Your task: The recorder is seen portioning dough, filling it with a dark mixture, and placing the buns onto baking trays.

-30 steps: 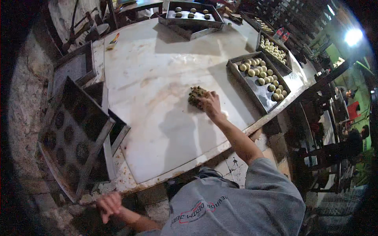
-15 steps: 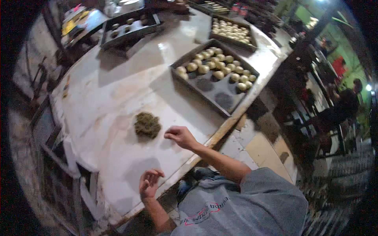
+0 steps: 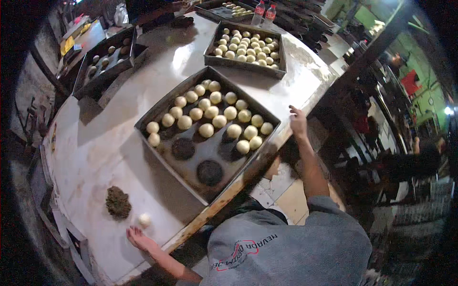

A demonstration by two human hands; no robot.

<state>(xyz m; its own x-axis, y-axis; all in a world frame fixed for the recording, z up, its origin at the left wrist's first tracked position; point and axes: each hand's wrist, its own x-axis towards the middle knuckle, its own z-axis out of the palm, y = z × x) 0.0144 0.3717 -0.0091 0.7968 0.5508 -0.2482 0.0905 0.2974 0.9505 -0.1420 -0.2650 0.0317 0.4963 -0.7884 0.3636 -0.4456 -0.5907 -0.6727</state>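
Observation:
My left hand is open low over the near left of the white table, its fingertips just short of a pale dough ball. Beyond them lies a crumbly dark green mound. My right hand is at the table's right edge, just past the corner of a large metal tray, fingers apart and nothing visible in them. That tray holds several pale dough balls toward its back and sides, with dark round stains on its bare floor.
A second tray of dough balls stands behind, with plastic bottles and another tray farther back. Metal trays stand at back left and left edge. Another person is in the dim area at right.
My view has swung rightward. My right hand has left the green mound and reached out beside the large tray. My left hand has come over the table, and a single dough ball now shows near it.

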